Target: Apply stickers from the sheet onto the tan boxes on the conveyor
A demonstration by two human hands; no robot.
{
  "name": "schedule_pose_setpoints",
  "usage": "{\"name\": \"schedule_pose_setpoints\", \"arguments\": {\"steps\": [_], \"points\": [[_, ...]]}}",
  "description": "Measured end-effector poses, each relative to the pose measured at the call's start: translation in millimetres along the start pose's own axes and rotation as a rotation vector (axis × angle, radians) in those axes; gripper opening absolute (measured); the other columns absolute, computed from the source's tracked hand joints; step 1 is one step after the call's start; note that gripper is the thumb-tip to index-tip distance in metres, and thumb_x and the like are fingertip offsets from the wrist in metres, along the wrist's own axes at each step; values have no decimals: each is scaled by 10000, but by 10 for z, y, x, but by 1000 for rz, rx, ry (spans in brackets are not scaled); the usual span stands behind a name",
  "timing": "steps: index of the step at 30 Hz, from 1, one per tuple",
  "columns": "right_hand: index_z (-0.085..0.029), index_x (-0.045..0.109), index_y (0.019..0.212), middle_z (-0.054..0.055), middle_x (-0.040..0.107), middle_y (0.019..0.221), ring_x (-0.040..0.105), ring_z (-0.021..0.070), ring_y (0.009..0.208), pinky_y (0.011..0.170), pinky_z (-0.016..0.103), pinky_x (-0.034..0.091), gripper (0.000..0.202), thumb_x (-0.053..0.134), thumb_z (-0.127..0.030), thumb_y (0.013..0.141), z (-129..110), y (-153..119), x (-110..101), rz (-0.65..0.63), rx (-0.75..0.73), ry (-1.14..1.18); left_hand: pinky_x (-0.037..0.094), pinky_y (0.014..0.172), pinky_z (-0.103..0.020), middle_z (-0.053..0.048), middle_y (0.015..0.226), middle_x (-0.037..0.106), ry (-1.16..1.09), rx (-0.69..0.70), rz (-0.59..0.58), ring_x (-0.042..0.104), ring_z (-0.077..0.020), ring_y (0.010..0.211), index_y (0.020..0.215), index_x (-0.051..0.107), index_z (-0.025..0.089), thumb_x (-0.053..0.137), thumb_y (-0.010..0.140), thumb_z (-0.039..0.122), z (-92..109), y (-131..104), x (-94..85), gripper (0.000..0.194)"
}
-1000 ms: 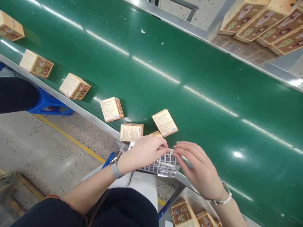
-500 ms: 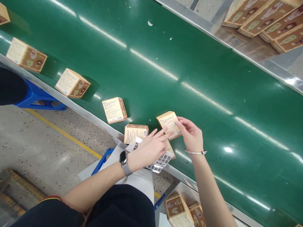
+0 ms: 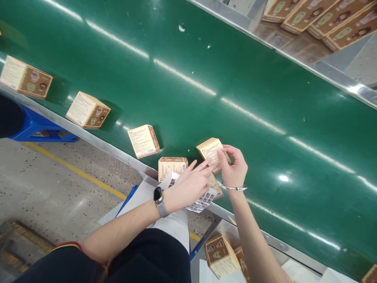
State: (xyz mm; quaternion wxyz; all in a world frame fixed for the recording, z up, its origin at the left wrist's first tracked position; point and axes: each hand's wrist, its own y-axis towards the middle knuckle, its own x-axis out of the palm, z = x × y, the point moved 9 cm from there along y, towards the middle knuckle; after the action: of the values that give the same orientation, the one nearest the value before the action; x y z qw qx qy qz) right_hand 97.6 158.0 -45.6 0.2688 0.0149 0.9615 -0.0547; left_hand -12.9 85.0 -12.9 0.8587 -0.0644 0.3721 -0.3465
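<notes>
I see a matt card box [image 3: 209,150] by the right grip [image 3: 235,167], glossy sheet [image 3: 203,201] under the left grip [image 3: 188,186], shiny worktop [image 3: 265,157] around.

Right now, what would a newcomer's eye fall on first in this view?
Most likely the wide green surface, running diagonally across the picture. Near its lower edge, the right hand pinches a tan box, while the left hand spreads over a white printed sheet. Brown boxes crowd together at the top right.
</notes>
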Motion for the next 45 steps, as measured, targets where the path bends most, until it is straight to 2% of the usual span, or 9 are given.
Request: {"name": "schedule_pose_setpoints", "arguments": {"steps": [8,14,18,23,26,30,34,40,45], "points": [[-225,542,1357,58,723,936,697,191,732,726,390,585,450,442,-318,929,93,291,-307,-24,-72,-40,191,1229,-532,-89,1578,406,-40,55,11,217,-285,1519,800,725,150,574,948,124,63,80,90,213],[-294,301,1554,47,330,1622,339,391,1446,1072,618,401,953,582,-81,668,-214,86,78,-785,-599,-664,527,887,-322,-41,1075,768,-155,107,-83,703,-225,1051,836,715,190,612,954,190,230,-184,-3,157],[-280,329,1543,47,439,1565,425,370,1393,1060,573,433,917,568,-34,693,-121,-15,243,-890,-713,-876,437,536,-228,48,688,724,-189,76,-169,680,-146,611,742,704,208,713,882,206,256,-503,154,140],[-266,330,1547,107,403,1581,345,444,1428,1075,705,318,814,511,-84,774,147,81,-573,-575,-562,-844,478,608,-210,25,759,692,-152,-24,-115,667,-143,717,735,675,200,641,929,189,44,-785,186,198],[-232,236,1582,157,287,1627,230,460,1476,1115,740,217,770,506,-206,862,251,-295,-942,-497,-542,-784,525,888,-357,-89,1087,668,-87,-80,-7,621,-251,1058,792,689,180,607,952,209,-204,-838,-5,182],[-214,32,1601,206,409,1541,517,386,1319,1011,547,503,1039,673,-451,819,363,-982,-638,-600,-392,-644,291,1146,-618,-113,1563,383,-5,-10,76,225,-405,1461,765,685,165,590,945,168,-343,-779,-209,204],[-233,-27,1589,187,579,1328,632,378,1137,873,520,577,985,615,-381,857,462,-1188,-387,-397,-212,-671,407,1075,-616,-112,1497,510,-37,53,-2,470,-385,1319,715,662,161,586,933,118,-162,-794,9,234],[-210,180,1562,189,584,1219,617,402,1079,767,517,591,890,614,-459,827,776,-847,-791,-103,7,-613,591,888,-334,-116,1343,602,-143,6,-35,661,-244,1115,726,701,184,689,857,125,107,-722,538,144],[-215,295,1524,170,548,1328,546,393,1185,1018,576,474,858,665,-382,767,674,-238,-709,-205,-131,-477,504,1037,-441,-110,1182,590,-185,-50,62,574,-281,1219,756,701,189,641,876,160,-81,-281,414,137]]}}
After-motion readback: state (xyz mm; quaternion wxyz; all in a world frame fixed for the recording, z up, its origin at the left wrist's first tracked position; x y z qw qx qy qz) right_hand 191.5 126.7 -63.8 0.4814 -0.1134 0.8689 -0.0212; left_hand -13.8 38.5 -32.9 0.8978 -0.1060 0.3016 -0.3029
